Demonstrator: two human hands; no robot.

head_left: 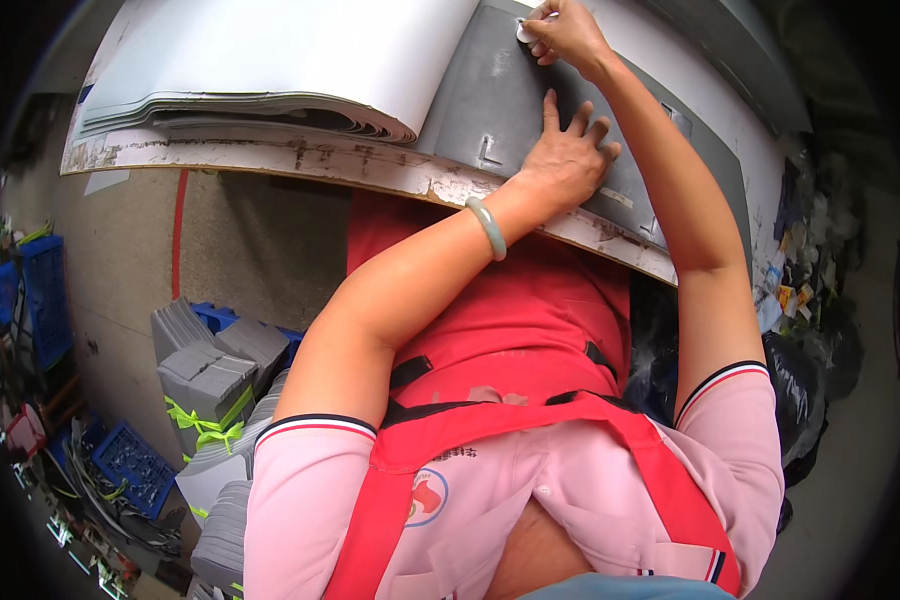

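Note:
A dark grey flat sheet (pixel 470 85) lies on the worktable, with small white corner-shaped marks (pixel 489 152) on its surface. My left hand (pixel 568 165) rests on this sheet near the table's front edge, fingers spread and holding nothing. Farther back, my right hand (pixel 568 38) is closed in a pinch over the sheet's far part. Between its thumb and fingers is a small white piece (pixel 526 33), rounded at one side; its exact kind is too small to make out. The piece touches or nearly touches the sheet.
A thick stack of large white sheets (pixel 270 60) lies left of the grey sheet, their edges curling. The table edge (pixel 370 172) is worn. Grey foam bundles tied with green ribbon (pixel 205 385) stand at lower left, near blue crates (pixel 135 468). Black bags (pixel 795 390) lie right.

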